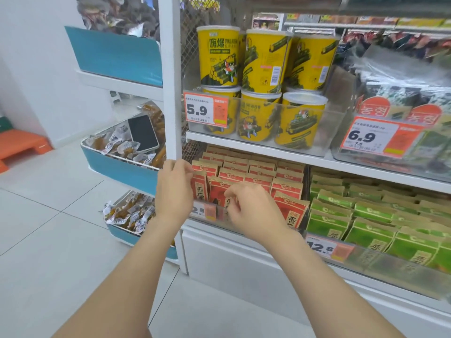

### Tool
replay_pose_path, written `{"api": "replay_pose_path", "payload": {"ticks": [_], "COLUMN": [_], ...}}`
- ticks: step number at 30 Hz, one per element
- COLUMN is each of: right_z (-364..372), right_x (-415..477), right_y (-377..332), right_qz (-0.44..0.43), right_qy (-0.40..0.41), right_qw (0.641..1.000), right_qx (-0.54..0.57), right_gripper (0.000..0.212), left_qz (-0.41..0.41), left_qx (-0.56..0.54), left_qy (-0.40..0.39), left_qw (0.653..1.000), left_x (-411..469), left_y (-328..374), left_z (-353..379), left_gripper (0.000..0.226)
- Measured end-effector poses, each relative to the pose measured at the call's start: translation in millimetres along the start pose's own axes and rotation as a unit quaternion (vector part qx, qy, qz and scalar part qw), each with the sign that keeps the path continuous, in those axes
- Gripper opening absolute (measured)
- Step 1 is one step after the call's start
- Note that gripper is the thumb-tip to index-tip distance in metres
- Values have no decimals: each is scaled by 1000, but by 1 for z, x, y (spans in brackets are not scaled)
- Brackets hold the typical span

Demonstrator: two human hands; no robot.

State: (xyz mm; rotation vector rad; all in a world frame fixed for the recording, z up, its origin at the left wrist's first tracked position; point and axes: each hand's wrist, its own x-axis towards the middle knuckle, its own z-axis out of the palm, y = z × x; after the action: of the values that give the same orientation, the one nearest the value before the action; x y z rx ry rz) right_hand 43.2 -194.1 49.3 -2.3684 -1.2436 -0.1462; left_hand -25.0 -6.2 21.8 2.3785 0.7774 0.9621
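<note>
Right hand (253,211), fingers (231,192) half-hidden among red packets (289,190)

Cans (258,81) stacked two high on upper shelf (244,142). Packet rows (256,176) below, second packet block (366,211) to their right. Left hand (174,189) and right hand (253,211) at front-left packets. Phone (142,132) in side bin (117,167), left of post (170,81).

Yellow cylindrical cardboard tubs (264,59) stacked on the white upper shelf (244,140); green paper packets (366,215) in rows lower right; a black smartphone (142,132) lying on wrapped snacks (119,145) in a blue-fronted bin (117,168), left; an orange plastic stool (22,145) far left
</note>
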Motion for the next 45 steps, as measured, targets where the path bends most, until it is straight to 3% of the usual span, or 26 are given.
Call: {"api": "replay_pose_path", "payload": {"ticks": [7,13,17,19,21,23,25,31,33,36,38,39,42,45], "right_z": [5,1,-2,-5,-7,-11,-16,-30,-30,-27,-26,-27,-31,-38], "right_x": [22,23,21,19,16,13,9,-7,-10,-15,-19,-21,-26,-30], "right_y": [-13,-6,-4,-5,-9,-12,-12,-6,-4,1,3,4,8,13], "right_qz": [57,78,51,43,47,60,85,118,124,121,105,98,84,97], "right_qy": [69,34,76,85,87,90,105,70,106,213,244,246,226,222], "right_qw": [995,995,990,977,961,947,934,907,904,918,922,920,892,865], "right_qx": [43,46,110,192,260,303,331,399,396,311,280,290,384,438], "right_gripper": [23,25,24,30,33,27,22,15,9,13,16,17,10,11], "left_qz": [57,104,112,122,112,59,-14,-150,-193,-135,-79,-61,-51,-81], "left_qx": [-100,-172,-184,-174,-188,-247,-330,-492,-468,-389,-384,-380,-406,-475], "left_qy": [53,189,264,230,145,56,-5,-8,13,-1,-49,-67,-90,-116], "left_qw": [992,961,940,950,965,966,944,857,862,911,919,920,908,869], "left_x": [-1,2,-1,-3,-7,-12,-15,-28,-35,-41,-46,-49,-53,-54], "left_y": [13,23,34,35,33,34,41,68,72,81,95,100,108,115], "left_z": [-11,-23,-33,-35,-30,-23,-21,-20,-12,-7,-6,-4,-1,1], "left_gripper": [12,18,20,20,19,16,15,28,36,20,2,4,10,9]}}
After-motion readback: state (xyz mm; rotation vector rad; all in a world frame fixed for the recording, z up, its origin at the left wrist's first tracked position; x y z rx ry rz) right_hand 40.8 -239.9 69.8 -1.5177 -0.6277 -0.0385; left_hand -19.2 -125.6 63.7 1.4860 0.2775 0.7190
